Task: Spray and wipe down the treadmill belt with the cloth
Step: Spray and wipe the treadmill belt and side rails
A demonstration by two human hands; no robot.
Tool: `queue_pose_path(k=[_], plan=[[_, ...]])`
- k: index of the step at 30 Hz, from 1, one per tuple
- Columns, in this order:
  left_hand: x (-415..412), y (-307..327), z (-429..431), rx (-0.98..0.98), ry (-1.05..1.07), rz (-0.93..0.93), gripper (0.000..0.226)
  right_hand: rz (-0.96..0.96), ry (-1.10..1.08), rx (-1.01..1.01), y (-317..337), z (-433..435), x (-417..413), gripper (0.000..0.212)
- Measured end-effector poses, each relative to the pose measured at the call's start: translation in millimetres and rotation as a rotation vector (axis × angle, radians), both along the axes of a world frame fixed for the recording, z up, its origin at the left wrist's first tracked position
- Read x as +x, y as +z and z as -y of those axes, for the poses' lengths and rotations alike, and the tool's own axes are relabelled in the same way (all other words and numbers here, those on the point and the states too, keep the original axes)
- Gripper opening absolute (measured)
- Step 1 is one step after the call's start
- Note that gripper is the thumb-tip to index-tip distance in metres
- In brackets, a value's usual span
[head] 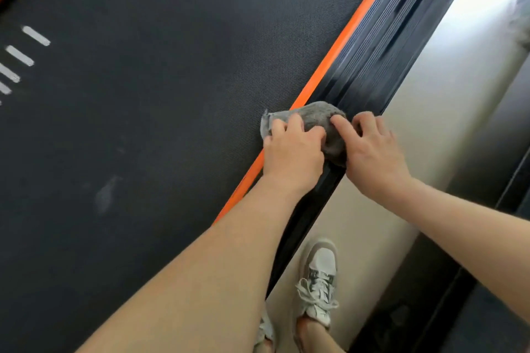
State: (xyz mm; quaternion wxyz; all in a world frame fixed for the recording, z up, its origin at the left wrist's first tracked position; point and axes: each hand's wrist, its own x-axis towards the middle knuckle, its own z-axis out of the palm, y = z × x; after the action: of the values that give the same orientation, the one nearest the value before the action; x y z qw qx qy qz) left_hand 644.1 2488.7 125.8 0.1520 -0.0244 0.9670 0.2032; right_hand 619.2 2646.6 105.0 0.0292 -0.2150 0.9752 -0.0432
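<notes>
The dark textured treadmill belt (149, 100) fills the left and middle of the head view, with an orange stripe (338, 54) along its right edge and a black ribbed side rail (381, 37) beyond. A bunched grey cloth (317, 117) lies across the stripe and rail. My left hand (292, 149) holds the cloth's left part, its fingers curled down onto it. My right hand (372, 152) sits just right of the cloth, its index finger lying on the cloth and its other fingers bent over the rail's outer edge. No spray bottle is in view.
White dash marks (20, 56) are printed on the belt at the far left, and a pale smudge (106, 195) shows on the belt lower left. A light floor strip (436, 89) runs beside the rail. My grey sneaker (318, 281) stands there, next to a dark mat (473, 309).
</notes>
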Motion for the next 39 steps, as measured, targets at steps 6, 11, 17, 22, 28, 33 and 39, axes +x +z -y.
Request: queue_pose_path(k=[6, 11, 17, 22, 28, 33, 39], plan=[[123, -7, 52, 0.088, 0.058, -0.101, 0.015, 0.087, 0.116, -0.065, 2, 51, 137, 0.061], [243, -17, 102, 0.105, 0.062, -0.147, 0.015, 0.246, 0.223, -0.081, 6, 93, 252, 0.060], [353, -14, 141, 0.140, 0.018, -0.082, 0.015, 0.280, 0.632, -0.009, 4, 105, 300, 0.046], [334, -22, 164, 0.196, -0.008, -0.146, 0.037, 0.091, 0.631, -0.005, 13, 118, 236, 0.041], [247, -12, 195, 0.199, -0.082, -0.097, 0.032, 0.138, 0.117, 0.002, 7, 159, 213, 0.063], [191, 13, 270, -0.009, -0.047, -0.381, 0.028, -0.021, 0.167, -0.199, 21, 224, 168, 0.054], [123, -11, 330, -0.195, 0.059, -0.189, 0.056, -0.079, 0.170, -0.074, -16, 295, 69, 0.058]])
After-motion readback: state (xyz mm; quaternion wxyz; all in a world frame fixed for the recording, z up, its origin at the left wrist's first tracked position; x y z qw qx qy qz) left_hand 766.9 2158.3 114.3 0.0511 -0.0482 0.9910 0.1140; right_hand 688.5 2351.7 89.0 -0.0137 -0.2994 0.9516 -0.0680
